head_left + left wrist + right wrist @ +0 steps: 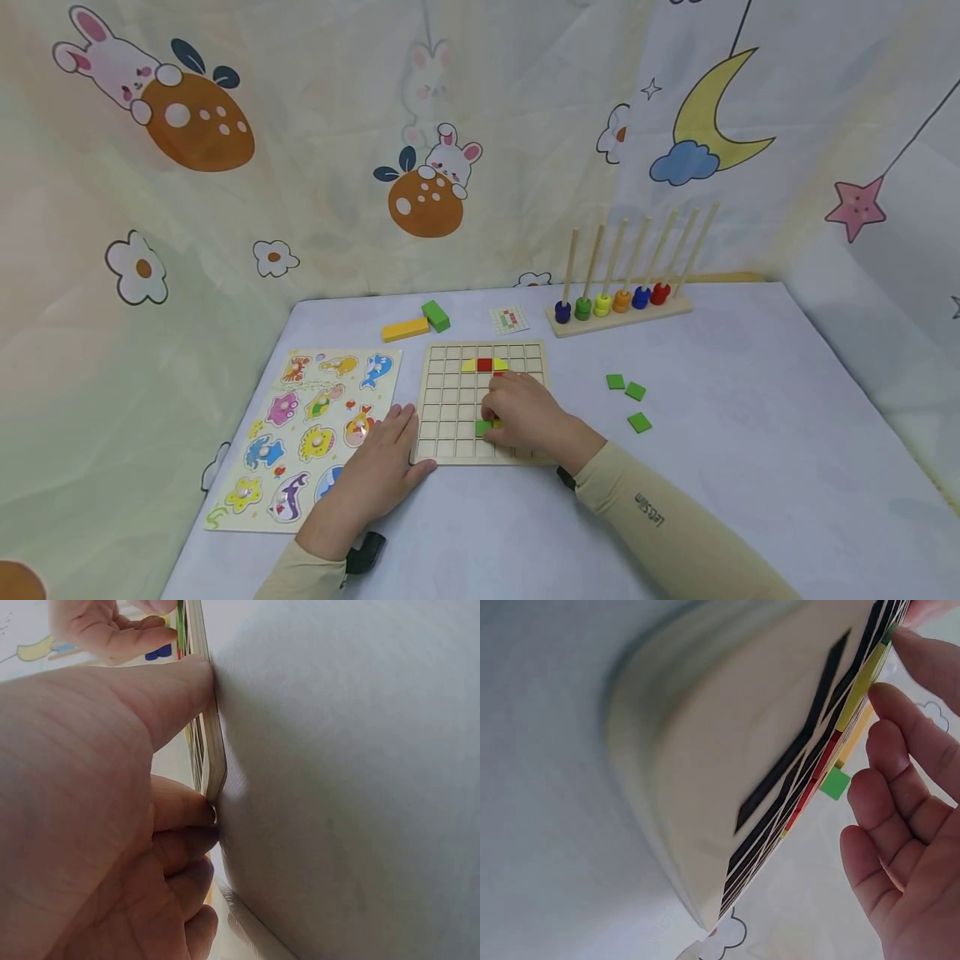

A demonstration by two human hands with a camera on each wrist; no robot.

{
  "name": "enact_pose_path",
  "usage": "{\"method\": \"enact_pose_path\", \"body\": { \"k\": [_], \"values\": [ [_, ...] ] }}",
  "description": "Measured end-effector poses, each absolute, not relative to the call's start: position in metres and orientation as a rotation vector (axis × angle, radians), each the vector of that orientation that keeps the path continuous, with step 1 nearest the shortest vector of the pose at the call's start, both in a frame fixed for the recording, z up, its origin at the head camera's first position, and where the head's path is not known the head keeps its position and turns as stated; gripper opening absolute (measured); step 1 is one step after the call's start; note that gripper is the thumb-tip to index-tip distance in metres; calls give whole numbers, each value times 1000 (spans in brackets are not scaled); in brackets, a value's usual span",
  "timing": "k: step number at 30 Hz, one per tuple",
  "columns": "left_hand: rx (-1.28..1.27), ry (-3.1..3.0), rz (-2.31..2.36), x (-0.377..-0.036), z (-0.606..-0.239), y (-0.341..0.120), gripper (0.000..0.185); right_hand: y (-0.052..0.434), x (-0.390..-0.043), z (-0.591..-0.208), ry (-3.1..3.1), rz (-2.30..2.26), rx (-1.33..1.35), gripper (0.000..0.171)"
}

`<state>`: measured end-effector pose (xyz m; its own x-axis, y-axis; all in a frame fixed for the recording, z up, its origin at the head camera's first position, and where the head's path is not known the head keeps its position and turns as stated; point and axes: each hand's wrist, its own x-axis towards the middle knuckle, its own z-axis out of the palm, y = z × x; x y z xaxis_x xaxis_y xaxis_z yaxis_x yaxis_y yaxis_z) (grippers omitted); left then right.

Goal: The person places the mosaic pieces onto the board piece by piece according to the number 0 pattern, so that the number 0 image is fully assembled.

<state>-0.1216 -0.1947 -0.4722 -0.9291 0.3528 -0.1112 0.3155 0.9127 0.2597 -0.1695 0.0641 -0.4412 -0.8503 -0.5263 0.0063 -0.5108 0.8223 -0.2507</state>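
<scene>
The left hand (377, 467) has its fingers out and holds nothing; its thumb touches the near left corner of the grid board (448, 417). The right hand (528, 415) is over the board, fingers bent, by a green tile (482, 428) on it. I can't tell if they pinch it. A red tile (484, 365) sits toward the board's back. Three loose green tiles (639, 422) lie right of the board, and an animal puzzle (296, 433) lies left.

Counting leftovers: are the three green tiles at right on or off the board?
Off: the three green tiles lie on the table, apart from the board.
</scene>
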Motion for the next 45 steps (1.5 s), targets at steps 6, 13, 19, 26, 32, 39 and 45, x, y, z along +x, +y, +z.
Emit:
{"method": "enact_pose_path", "body": {
  "k": [6, 13, 19, 26, 32, 39, 45],
  "values": [
    [508, 2917, 355, -122, -472, -194, 86, 63, -170, -441, 2921, -359, -820, 11],
    [502, 2913, 362, -121, -469, -194, 86, 67, -170, -437, 2925, -366, -812, 12],
    [497, 2910, 363, -120, -469, -194, 86, 79, -170, -427, 2963, -376, -781, 13],
    [508, 2906, 362, -120, -469, -194, 86, 113, -170, -413, 3024, -413, -659, 18],
    [512, 2909, 360, -121, -469, -194, 85, 153, -169, -408, 3121, -435, -605, 18],
    [514, 2915, 366, -120, -468, -194, 84, 187, -158, -413, 3140, -446, -497, 19],
    [514, 2909, 373, -120, -468, -194, 85, 202, -146, -418, 3118, -435, -441, 19]
  ]
}}
